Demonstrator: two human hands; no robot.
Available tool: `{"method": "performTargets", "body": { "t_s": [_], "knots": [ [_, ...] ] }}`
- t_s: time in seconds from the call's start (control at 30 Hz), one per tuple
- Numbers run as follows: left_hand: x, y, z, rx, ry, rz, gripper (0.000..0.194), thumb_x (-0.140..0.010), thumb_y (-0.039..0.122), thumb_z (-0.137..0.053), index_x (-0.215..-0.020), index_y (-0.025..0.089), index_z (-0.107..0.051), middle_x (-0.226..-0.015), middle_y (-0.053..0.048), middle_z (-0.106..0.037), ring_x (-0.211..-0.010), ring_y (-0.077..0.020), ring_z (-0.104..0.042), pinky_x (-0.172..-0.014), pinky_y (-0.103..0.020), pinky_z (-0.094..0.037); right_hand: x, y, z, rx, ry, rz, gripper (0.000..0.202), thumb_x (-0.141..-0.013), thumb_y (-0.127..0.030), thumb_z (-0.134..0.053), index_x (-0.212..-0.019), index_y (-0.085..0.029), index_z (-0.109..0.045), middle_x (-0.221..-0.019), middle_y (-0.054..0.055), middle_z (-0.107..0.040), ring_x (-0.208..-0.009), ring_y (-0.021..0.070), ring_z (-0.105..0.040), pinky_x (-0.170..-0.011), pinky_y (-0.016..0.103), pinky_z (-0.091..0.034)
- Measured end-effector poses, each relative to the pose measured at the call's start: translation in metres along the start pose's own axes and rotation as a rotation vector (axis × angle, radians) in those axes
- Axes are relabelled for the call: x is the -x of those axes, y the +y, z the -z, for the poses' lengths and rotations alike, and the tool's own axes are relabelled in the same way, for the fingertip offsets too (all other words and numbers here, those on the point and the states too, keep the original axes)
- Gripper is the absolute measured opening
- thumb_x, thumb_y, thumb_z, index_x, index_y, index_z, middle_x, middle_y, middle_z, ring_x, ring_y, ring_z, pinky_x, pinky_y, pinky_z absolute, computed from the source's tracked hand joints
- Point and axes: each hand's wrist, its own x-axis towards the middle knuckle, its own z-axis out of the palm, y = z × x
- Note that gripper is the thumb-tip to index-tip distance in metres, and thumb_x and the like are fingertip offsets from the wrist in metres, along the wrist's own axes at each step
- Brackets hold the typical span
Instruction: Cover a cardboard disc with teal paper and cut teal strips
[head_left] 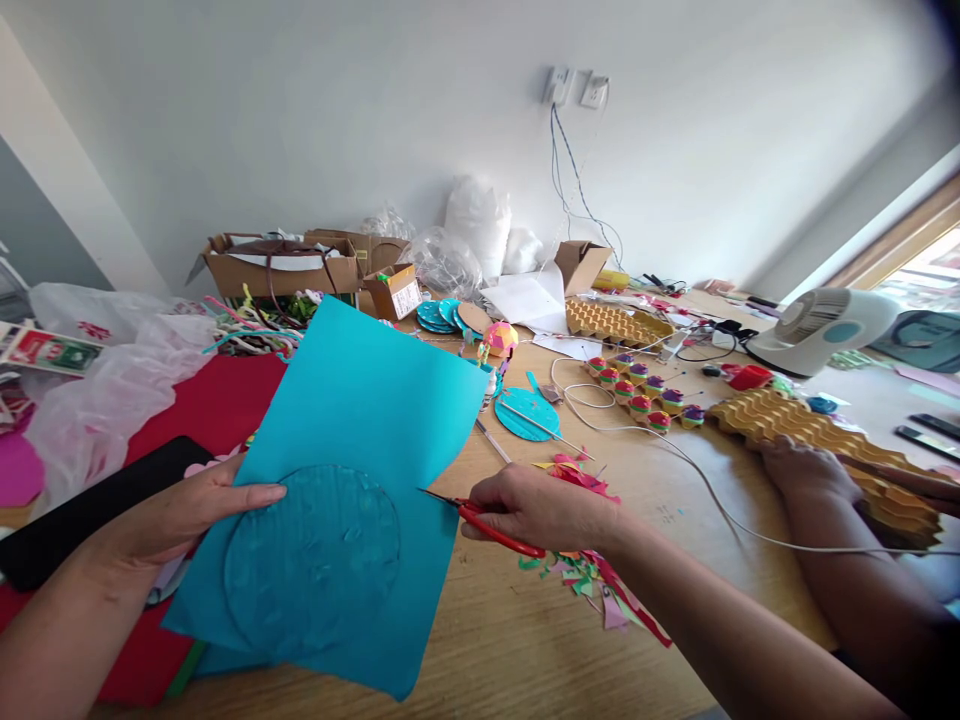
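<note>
My left hand pinches the left edge of a blue sheet of paper, thumb on top. A round disc shape shows on the sheet's lower half, with wrinkles and a dark outline. My right hand grips red-handled scissors. Their dark blades lie at the sheet's right edge, pointing left toward the circle. I cannot tell how far the blades are apart. Under the right forearm lie colourful paper scraps on the wooden table.
Another person's hand rests on an egg carton at right. A white cable crosses the table. Painted carton cups, a blue disc and a fan stand beyond. Red sheets and a black case lie left.
</note>
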Motion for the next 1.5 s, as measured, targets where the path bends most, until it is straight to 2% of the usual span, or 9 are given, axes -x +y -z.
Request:
{"method": "performTargets", "body": {
  "t_s": [0.1, 0.27, 0.43, 0.73, 1.03, 1.17, 1.5],
  "knots": [
    [-0.001, -0.002, 0.002, 0.018, -0.147, 0.06, 0.06, -0.061, 0.028, -0.075, -0.116, 0.02, -0.051, -0.094, -0.004, -0.072, -0.097, -0.0298, -0.061, -0.081, -0.048, -0.05, 0.0, 0.0, 0.0, 0.028, 0.005, 0.002, 0.037, -0.086, -0.043, -0.039, -0.068, -0.015, -0.056, -0.058, -0.003, -0.049, -0.05, 0.0066, -0.037, -0.044, 0.02, -0.023],
    [-0.001, -0.001, -0.001, 0.015, -0.124, 0.059, 0.068, -0.059, 0.028, -0.076, -0.121, 0.02, -0.047, -0.091, -0.004, -0.073, -0.091, -0.0307, -0.064, -0.077, -0.047, -0.053, 0.002, -0.001, 0.001, 0.029, -0.014, 0.042, 0.033, -0.087, -0.04, -0.04, -0.073, -0.015, -0.057, -0.062, -0.002, -0.051, -0.051, 0.0068, -0.038, -0.045, 0.019, -0.024],
    [0.004, 0.002, -0.004, 0.023, -0.177, 0.044, 0.068, -0.064, 0.027, -0.073, -0.124, 0.021, -0.044, -0.093, -0.003, -0.072, -0.09, -0.0297, -0.065, -0.078, -0.046, -0.053, 0.003, -0.002, 0.001, 0.022, -0.026, 0.054, 0.034, -0.087, -0.042, -0.041, -0.074, -0.015, -0.058, -0.062, -0.001, -0.051, -0.051, 0.0072, -0.038, -0.046, 0.02, -0.024],
    [0.001, -0.002, -0.003, 0.005, -0.161, 0.032, 0.064, -0.065, 0.025, -0.073, -0.122, 0.017, -0.045, -0.089, -0.001, -0.073, -0.085, -0.0253, -0.067, -0.076, -0.041, -0.054, 0.002, 0.0, 0.001, -0.022, -0.025, 0.054, 0.036, -0.087, -0.042, -0.039, -0.076, -0.014, -0.06, -0.064, -0.001, -0.053, -0.053, 0.0072, -0.039, -0.048, 0.019, -0.026],
    [0.001, -0.007, -0.002, 0.037, -0.146, 0.048, 0.069, -0.065, 0.024, -0.073, -0.126, 0.019, -0.042, -0.089, -0.001, -0.073, -0.083, -0.0253, -0.067, -0.075, -0.041, -0.055, 0.0, 0.003, -0.004, 0.054, 0.03, 0.063, 0.036, -0.088, -0.039, -0.04, -0.071, -0.014, -0.059, -0.06, -0.002, -0.05, -0.051, 0.007, -0.034, -0.048, 0.021, -0.024],
    [0.003, -0.01, 0.0, 0.036, -0.122, 0.052, 0.069, -0.065, 0.023, -0.073, -0.126, 0.022, -0.043, -0.092, 0.0, -0.072, -0.084, -0.0243, -0.067, -0.073, -0.038, -0.056, 0.001, 0.0, 0.001, 0.064, -0.011, 0.064, 0.034, -0.088, -0.04, -0.039, -0.075, -0.015, -0.058, -0.065, 0.0, -0.054, -0.053, 0.0078, -0.038, -0.048, 0.02, -0.024],
    [0.007, -0.009, -0.004, 0.092, -0.205, 0.117, 0.072, -0.066, 0.024, -0.072, -0.129, 0.018, -0.037, -0.093, -0.004, -0.072, -0.089, -0.0283, -0.065, -0.08, -0.045, -0.052, 0.006, -0.002, 0.004, 0.164, -0.046, 0.012, 0.04, -0.088, -0.047, -0.034, -0.083, -0.018, -0.061, -0.069, 0.002, -0.059, -0.054, 0.01, -0.044, -0.047, 0.022, -0.024]
  ]
}}
